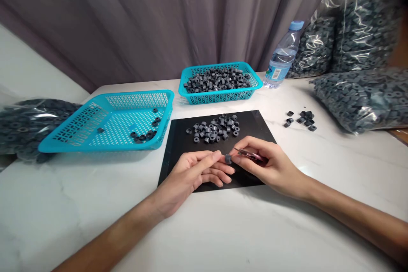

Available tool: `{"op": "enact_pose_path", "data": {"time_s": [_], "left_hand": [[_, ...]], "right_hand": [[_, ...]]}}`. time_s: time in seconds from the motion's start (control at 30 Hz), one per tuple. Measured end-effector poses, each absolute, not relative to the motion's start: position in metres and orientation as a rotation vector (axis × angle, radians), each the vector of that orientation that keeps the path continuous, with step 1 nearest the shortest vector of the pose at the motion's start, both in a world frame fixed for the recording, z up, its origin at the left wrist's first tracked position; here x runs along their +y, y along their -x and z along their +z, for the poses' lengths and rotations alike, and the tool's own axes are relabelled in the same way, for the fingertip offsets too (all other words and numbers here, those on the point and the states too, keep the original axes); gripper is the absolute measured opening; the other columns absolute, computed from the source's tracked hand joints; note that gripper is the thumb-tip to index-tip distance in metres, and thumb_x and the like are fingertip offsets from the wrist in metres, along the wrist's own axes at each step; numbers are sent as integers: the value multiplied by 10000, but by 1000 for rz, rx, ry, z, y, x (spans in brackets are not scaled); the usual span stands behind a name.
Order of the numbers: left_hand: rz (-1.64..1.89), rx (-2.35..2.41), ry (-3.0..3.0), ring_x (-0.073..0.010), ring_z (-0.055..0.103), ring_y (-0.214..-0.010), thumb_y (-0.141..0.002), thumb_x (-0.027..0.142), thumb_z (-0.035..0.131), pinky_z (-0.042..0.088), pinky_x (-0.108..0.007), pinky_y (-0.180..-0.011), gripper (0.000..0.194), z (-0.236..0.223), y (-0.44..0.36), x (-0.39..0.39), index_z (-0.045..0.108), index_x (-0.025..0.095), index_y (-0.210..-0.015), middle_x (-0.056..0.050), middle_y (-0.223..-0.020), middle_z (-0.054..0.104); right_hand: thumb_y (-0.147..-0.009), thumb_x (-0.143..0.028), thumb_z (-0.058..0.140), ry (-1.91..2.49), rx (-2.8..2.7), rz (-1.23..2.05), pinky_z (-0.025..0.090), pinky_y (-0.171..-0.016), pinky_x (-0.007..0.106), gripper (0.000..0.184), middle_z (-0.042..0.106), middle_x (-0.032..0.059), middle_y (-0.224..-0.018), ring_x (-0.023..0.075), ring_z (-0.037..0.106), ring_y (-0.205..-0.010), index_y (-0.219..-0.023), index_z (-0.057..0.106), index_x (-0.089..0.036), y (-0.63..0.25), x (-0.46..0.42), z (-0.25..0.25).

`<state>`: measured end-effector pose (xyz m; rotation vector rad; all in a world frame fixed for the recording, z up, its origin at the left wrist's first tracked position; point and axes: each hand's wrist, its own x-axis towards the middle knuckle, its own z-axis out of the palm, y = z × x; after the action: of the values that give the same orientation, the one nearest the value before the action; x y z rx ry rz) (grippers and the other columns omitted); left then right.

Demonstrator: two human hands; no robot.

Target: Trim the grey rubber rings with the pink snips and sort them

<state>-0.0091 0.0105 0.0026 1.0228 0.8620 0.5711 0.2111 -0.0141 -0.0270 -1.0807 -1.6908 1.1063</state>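
Note:
A small grey plastic ring (pixel 228 159) is held up between my two hands, above the black mat (pixel 247 180). My left hand (pixel 202 169) pinches it from the left with thumb and forefinger; the other fingers are loosely stretched below. My right hand (pixel 266 163) has its thumb and forefinger at the ring's right side. That same hand grips small snips (pixel 251 154) with pinkish handles, partly hidden by the fingers. Just beyond my hands, a loose heap of grey rings (pixel 212 129) lies on the mat.
A turquoise basket (pixel 105 149) with several rings stands at left; another basket (pixel 219 97), full of rings, stands at the back. A water bottle (pixel 282 59) and bulging clear bags (pixel 363 97) line the right. Some loose rings (pixel 306 117) lie on the white table (pixel 204 233).

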Motion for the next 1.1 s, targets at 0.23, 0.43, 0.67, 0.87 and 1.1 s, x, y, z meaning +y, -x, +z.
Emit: {"op": "enact_pose_path", "data": {"time_s": [0.23,0.43,0.67,0.87,1.1], "left_hand": [[763,874,-1195,-155,686,-830,-787,264,851,552,-215,-650,272,-1,3,7,629,180,-920,-14,-946,688],[772,914,-1208,-169,640,-821,-746,280,865,517,-214,-577,285,-1,-3,4,646,169,-891,-30,-931,657],[714,943,-1255,-112,541,-721,-803,328,821,417,-190,-553,218,3,3,3,672,186,-874,2,-858,616],[710,946,-1286,-106,500,-675,-796,343,820,388,-206,-553,220,5,4,4,672,187,-842,15,-817,581],[675,931,-1441,-128,538,-723,-809,310,811,423,-242,-662,177,1,5,5,686,188,-837,7,-821,617]], "right_hand": [[-990,-386,607,1040,-1615,1157,302,-504,235,206,535,-35,-685,88,356,-555,-941,624,-188,-208,-14,-18],[-970,-439,631,1053,-1637,1184,311,-511,238,251,532,-25,-697,98,378,-578,-954,631,-188,-206,-16,-19],[-985,-431,611,1052,-1689,1188,321,-519,239,234,526,-20,-723,100,379,-588,-967,640,-199,-209,-16,-21],[-1002,-477,567,1038,-1677,1237,321,-513,233,300,455,-38,-679,97,384,-576,-987,643,-188,-212,-17,-21],[-944,-499,650,1071,-1648,1282,286,-520,246,312,401,-51,-647,103,338,-579,-975,665,-189,-212,-17,-20]]}}
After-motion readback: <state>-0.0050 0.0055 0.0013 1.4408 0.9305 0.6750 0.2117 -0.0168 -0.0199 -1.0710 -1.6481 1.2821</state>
